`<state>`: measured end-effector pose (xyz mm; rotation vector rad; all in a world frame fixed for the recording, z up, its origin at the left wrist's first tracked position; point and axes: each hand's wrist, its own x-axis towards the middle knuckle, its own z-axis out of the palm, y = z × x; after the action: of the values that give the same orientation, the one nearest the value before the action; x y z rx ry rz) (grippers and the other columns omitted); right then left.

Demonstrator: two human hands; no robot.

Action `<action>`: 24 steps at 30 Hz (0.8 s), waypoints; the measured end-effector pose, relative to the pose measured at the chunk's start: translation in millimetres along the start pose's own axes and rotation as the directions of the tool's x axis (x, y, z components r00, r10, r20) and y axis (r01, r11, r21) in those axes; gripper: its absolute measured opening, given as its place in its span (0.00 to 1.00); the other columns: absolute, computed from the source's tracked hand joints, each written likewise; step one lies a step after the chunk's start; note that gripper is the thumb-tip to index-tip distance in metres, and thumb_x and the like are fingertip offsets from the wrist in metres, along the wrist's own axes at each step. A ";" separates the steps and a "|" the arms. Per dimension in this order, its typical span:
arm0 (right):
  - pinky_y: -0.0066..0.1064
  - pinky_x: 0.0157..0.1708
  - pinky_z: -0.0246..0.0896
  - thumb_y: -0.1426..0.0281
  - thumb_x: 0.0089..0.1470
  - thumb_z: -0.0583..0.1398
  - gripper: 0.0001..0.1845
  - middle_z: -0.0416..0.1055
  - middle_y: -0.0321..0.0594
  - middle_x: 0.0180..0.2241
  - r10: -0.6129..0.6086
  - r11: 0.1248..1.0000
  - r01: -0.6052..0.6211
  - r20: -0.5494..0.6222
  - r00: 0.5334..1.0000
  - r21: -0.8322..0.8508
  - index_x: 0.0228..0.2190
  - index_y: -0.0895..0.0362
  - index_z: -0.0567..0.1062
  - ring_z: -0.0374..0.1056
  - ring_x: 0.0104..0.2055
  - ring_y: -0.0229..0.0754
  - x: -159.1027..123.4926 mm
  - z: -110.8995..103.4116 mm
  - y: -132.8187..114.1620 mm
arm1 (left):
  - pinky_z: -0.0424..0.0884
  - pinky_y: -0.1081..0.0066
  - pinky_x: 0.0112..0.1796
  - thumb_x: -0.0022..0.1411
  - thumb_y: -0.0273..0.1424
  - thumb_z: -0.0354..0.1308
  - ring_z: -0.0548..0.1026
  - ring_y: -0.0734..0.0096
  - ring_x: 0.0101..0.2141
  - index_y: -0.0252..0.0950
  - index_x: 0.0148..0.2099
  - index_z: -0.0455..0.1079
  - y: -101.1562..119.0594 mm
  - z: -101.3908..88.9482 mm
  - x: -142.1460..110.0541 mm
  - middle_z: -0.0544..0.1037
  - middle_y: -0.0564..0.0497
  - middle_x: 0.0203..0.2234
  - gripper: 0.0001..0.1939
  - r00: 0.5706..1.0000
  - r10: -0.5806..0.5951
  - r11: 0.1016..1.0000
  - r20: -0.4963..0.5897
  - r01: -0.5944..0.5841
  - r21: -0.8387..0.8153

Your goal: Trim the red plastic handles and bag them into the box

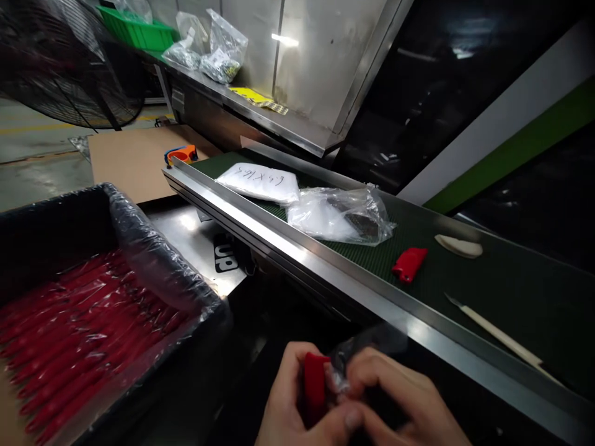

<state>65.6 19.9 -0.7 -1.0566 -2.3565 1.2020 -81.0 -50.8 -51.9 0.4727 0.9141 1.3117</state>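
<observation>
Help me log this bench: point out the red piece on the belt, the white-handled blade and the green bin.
Red piece [409,264], head view, its middle.
White-handled blade [502,336], head view, the handle.
Green bin [149,36], head view, side wall.

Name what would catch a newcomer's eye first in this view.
Probably the rows of shiny red pieces in the black-lined bin at the lower left. Next, the red part in the left hand, beside clear plastic at the right hand. Then the small red piece on the dark green belt, near a thin pale-handled blade.
</observation>
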 end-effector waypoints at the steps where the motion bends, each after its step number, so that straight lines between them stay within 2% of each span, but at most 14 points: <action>1: 0.22 0.33 0.64 0.73 0.59 0.54 0.06 0.69 0.33 0.30 0.025 0.999 -0.025 0.018 1.000 0.038 0.29 0.54 0.68 0.68 0.32 0.34 -7.8 9.1 3.6 | 0.58 0.75 0.30 0.50 0.44 0.70 0.62 0.79 0.28 0.36 0.38 0.61 -2.3 -0.3 1.1 0.66 0.55 0.28 0.25 1.000 -0.013 1.000 0.012 0.013 0.017; 5: 0.21 0.35 0.65 0.69 0.60 0.56 0.07 0.70 0.33 0.30 0.107 0.982 -0.099 -0.039 0.994 0.164 0.29 0.54 0.68 0.69 0.34 0.33 -27.1 22.6 20.1 | 0.62 0.76 0.33 0.51 0.39 0.70 0.65 0.79 0.30 0.35 0.41 0.61 -13.5 -4.1 1.5 0.68 0.55 0.31 0.24 0.994 -0.083 0.996 0.077 0.081 0.027; 8: 0.20 0.38 0.65 0.65 0.60 0.58 0.08 0.72 0.32 0.31 0.175 0.957 -0.164 -0.023 0.984 0.241 0.29 0.54 0.70 0.70 0.36 0.33 -40.5 20.9 27.3 | 0.61 0.77 0.27 0.54 0.36 0.68 0.65 0.81 0.25 0.36 0.42 0.60 -18.8 -3.8 -1.6 0.69 0.56 0.30 0.22 0.975 -0.207 0.978 0.075 0.204 0.051; 10: 0.20 0.39 0.65 0.63 0.60 0.59 0.09 0.72 0.31 0.32 0.247 0.943 -0.236 -0.021 0.969 0.235 0.29 0.53 0.70 0.70 0.36 0.33 -49.1 19.8 31.0 | 0.59 0.77 0.24 0.56 0.34 0.66 0.64 0.82 0.22 0.37 0.42 0.59 -21.9 -2.2 -2.6 0.70 0.57 0.29 0.19 0.965 -0.259 0.962 0.045 0.253 0.103; 13: 0.20 0.31 0.63 0.62 0.61 0.59 0.08 0.71 0.31 0.32 0.327 0.944 -0.313 -0.179 0.928 0.101 0.31 0.52 0.70 0.69 0.34 0.32 -57.8 23.3 36.8 | 0.64 0.76 0.27 0.58 0.32 0.62 0.67 0.79 0.26 0.38 0.40 0.60 -29.4 -1.6 0.6 0.70 0.57 0.29 0.13 0.984 -0.166 0.914 -0.062 0.178 0.365; 14: 0.20 0.28 0.62 0.64 0.61 0.58 0.07 0.70 0.32 0.32 0.285 0.957 -0.291 -0.259 0.923 0.017 0.32 0.53 0.69 0.68 0.32 0.32 -59.1 26.1 38.8 | 0.65 0.76 0.30 0.59 0.31 0.61 0.67 0.78 0.27 0.38 0.39 0.60 -32.7 -2.1 2.9 0.70 0.57 0.29 0.11 0.990 -0.102 0.868 -0.099 0.137 0.478; 16: 0.23 0.28 0.61 0.70 0.61 0.57 0.04 0.68 0.33 0.32 0.089 0.968 -0.169 -0.382 0.920 -0.183 0.33 0.54 0.67 0.66 0.30 0.32 -59.9 33.4 42.6 | 0.66 0.75 0.33 0.58 0.30 0.60 0.68 0.77 0.30 0.39 0.40 0.61 -38.9 -3.6 8.9 0.70 0.57 0.30 0.10 0.990 0.015 0.765 -0.141 0.080 0.640; 18: 0.27 0.33 0.62 0.75 0.60 0.56 0.04 0.67 0.35 0.31 -0.116 0.937 -0.048 -0.441 0.890 -0.345 0.33 0.55 0.66 0.65 0.32 0.34 -59.7 40.4 46.0 | 0.66 0.75 0.34 0.58 0.31 0.61 0.69 0.76 0.31 0.40 0.42 0.61 -43.0 -4.2 15.0 0.70 0.58 0.30 0.12 0.987 0.053 0.715 -0.151 0.068 0.695; 19: 0.29 0.36 0.62 0.77 0.59 0.56 0.04 0.67 0.37 0.32 -0.173 0.920 -0.021 -0.454 0.874 -0.391 0.33 0.56 0.66 0.65 0.34 0.36 -59.8 42.9 47.3 | 0.66 0.74 0.33 0.58 0.31 0.61 0.69 0.75 0.30 0.40 0.43 0.61 -43.9 -3.9 17.5 0.71 0.58 0.29 0.13 0.988 0.055 0.706 -0.147 0.066 0.705; 21: 0.32 0.41 0.62 0.77 0.59 0.57 0.04 0.68 0.40 0.37 -0.184 0.911 -0.021 -0.452 0.873 -0.412 0.36 0.57 0.68 0.66 0.39 0.39 -60.7 44.7 48.6 | 0.67 0.74 0.33 0.59 0.31 0.58 0.71 0.74 0.30 0.40 0.44 0.61 -43.9 -2.2 20.5 0.72 0.57 0.29 0.12 0.989 0.068 0.681 -0.129 0.048 0.730; 24: 0.33 0.46 0.63 0.72 0.60 0.58 0.09 0.67 0.44 0.44 -0.145 0.941 -0.020 -0.456 0.878 -0.337 0.43 0.57 0.70 0.65 0.46 0.42 -62.7 40.0 45.5 | 0.68 0.72 0.34 0.61 0.29 0.55 0.72 0.73 0.30 0.41 0.49 0.60 -42.7 1.6 19.4 0.73 0.56 0.31 0.14 0.993 0.100 0.632 -0.069 -0.009 0.775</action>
<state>108.7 -31.0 -56.8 -1.2002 -2.2057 0.4422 -53.7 -42.0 -89.0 1.1204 1.5742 0.9350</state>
